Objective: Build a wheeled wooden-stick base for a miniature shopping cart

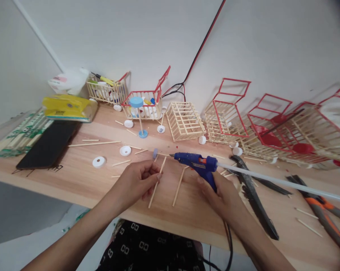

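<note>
Wooden workbench (82,180) against a white wall, cluttered with stick-built craft parts.

Right hand (225,195) is wrapped around the grip of a blue hot glue gun (198,163), fingers closed on it. White glue stick (271,180) sticks out the back toward the right. Nozzle points left, tip just beside a thin stick with a small bluish cap (155,153) on its end.

Left hand (138,182) is curled, fingertips pinched on a bamboo stick (156,183) lying diagonally on the bench. A second loose stick (178,186) lies just right of it, between the two hands.

Along the wall: a row of stick baskets, some with red frames (229,109); a plain one (184,121) sits tipped. A blue-capped upright post (138,116) stands in front of the left baskets. White bottle caps (99,162) are scattered at left, near a black phone (49,145) and a yellow tissue pack (69,107). Black shears (255,195) and orange-handled pliers (325,216) lie to the right of the glue gun. Red and black wires (198,52) run up the wall.
</note>
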The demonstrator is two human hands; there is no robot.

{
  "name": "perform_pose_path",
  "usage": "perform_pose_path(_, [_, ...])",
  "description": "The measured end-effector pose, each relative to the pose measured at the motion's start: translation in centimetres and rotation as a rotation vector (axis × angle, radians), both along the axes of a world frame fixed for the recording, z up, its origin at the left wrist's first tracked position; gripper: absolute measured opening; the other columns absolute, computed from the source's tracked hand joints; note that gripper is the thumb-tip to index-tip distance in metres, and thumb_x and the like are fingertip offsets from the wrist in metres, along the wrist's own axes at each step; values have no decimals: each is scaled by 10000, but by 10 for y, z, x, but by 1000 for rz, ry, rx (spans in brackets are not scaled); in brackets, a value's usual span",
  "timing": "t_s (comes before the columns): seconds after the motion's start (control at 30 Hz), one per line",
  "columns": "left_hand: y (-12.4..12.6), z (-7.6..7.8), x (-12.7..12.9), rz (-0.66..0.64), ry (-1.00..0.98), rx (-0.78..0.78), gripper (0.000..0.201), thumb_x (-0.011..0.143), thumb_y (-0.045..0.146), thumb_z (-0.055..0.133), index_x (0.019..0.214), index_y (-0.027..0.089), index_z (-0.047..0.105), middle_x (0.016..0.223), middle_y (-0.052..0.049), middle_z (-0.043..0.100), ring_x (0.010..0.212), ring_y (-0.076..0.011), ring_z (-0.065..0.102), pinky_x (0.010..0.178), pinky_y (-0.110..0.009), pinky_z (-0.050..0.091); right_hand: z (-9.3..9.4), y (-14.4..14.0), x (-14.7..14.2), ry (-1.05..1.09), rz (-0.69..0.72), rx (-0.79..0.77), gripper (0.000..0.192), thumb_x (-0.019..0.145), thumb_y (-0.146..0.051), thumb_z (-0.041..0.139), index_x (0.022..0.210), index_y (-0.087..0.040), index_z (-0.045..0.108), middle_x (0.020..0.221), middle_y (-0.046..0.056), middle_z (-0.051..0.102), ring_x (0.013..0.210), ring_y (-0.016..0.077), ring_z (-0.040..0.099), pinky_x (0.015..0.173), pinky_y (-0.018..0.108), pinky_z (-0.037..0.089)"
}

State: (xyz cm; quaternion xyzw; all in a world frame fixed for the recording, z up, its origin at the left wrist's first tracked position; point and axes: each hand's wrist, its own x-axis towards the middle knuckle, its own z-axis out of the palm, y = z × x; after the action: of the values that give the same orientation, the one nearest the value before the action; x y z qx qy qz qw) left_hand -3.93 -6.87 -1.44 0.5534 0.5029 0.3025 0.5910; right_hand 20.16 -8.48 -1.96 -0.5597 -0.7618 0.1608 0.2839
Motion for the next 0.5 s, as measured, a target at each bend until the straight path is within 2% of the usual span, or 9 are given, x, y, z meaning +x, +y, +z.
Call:
perform_pose_path(0.13, [-6,2,-1,-11,14,1,132,803,287,569,831,160,550,554,58,499,449,-69,484,387,-146,377,-2,-1,1,14,4,-29,225,924,-378,435,841,-202,549,718,36,614,670,196,561,612,295,430])
perform_pose_path(0.33, [-9,0,-1,12,3,-7,155,803,312,569,839,164,540,589,60,498,442,-69,478,376,-156,376,-5,-1,1,19,0,-65,270,924,-414,439,930,-185,581,735,47,634,663,204,572,603,299,432])
perform_pose_path(0.5, [-8,1,-1,-72,71,22,127,813,285,545,833,162,566,622,52,527,448,-66,468,405,-169,348,-7,0,0,46,4,-48,247,921,-413,432,939,-212,575,761,42,640,706,218,596,639,315,454])
